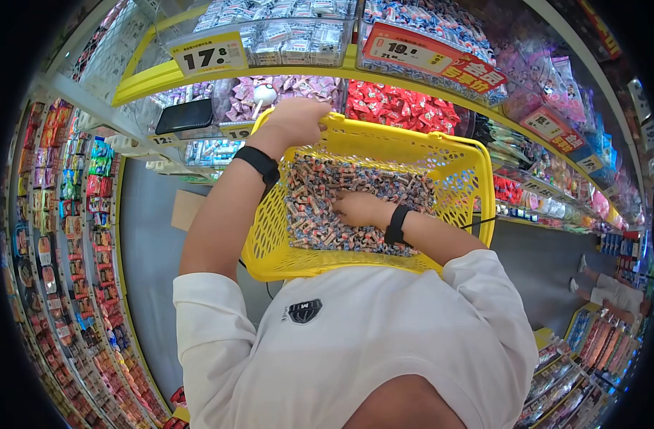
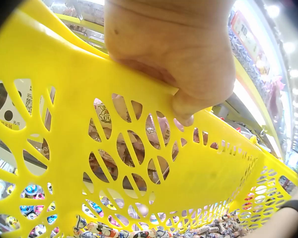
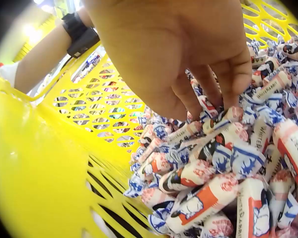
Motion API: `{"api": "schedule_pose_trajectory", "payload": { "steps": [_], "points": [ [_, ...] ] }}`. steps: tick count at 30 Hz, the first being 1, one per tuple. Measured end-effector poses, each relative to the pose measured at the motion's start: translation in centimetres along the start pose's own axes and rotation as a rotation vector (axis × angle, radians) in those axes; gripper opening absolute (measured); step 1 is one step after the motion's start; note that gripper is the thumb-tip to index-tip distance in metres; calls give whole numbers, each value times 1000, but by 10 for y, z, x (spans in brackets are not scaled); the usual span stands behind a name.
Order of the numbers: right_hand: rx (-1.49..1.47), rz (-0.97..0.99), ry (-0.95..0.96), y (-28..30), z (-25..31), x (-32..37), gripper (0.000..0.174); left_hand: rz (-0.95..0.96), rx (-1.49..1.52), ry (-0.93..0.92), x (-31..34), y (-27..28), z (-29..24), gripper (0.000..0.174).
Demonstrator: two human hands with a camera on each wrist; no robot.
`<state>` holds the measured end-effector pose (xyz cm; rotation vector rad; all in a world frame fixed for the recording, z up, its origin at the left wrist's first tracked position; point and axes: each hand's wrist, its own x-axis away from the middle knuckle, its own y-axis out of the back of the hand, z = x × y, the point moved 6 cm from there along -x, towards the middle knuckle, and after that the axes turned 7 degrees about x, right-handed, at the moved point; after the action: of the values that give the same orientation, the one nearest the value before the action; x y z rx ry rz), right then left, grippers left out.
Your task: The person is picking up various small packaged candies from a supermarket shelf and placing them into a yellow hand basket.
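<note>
A yellow basket (image 1: 269, 261) (image 2: 203, 173) (image 3: 39, 158) holds a thick layer of wrapped candies (image 1: 312, 222) (image 2: 139, 233) (image 3: 203, 198) in white, red and blue. My left hand (image 1: 298, 121) (image 2: 174, 54) grips the far rim near its left corner, the palm over the edge. Inside the basket is my right hand (image 1: 359, 209) (image 3: 174, 54), its fingers pointing down, separated and slightly bent, touching the candies. Some of its fingertips are hidden among the wrappers.
Beyond the basket stand candy bins, with red candies (image 1: 398, 104) and purple candies (image 1: 298, 89) below a yellow shelf edge (image 1: 269, 74). A black phone (image 1: 184, 116) lies at the left. Packets hang on a rack (image 1: 73, 214) farther left; a person (image 1: 616, 294) is far right.
</note>
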<state>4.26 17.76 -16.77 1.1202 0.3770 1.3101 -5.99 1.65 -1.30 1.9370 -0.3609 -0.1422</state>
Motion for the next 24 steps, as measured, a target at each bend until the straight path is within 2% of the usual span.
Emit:
{"api": "schedule_pose_trajectory", "payload": {
  "steps": [2, 8, 12, 20, 24],
  "points": [
    [1, 8, -25, 0, 0, 0, 26, -8, 2, -6, 0, 1, -1, 19],
    [-57, -112, -27, 2, -7, -6, 15, -9, -2, -15, 1, 2, -2, 19],
    [-214, -236, -5, 19, -7, -4, 11, -2, 9, 8, 1, 1, -1, 19],
    [-197, -320, -6, 79, 7, 6, 20, 8, 2, 4, 0, 4, -3, 17],
    [-249, -351, -47, 120, 14, 18, 17, 1, 8, 0, 0, 5, -4, 17]
  ]
}}
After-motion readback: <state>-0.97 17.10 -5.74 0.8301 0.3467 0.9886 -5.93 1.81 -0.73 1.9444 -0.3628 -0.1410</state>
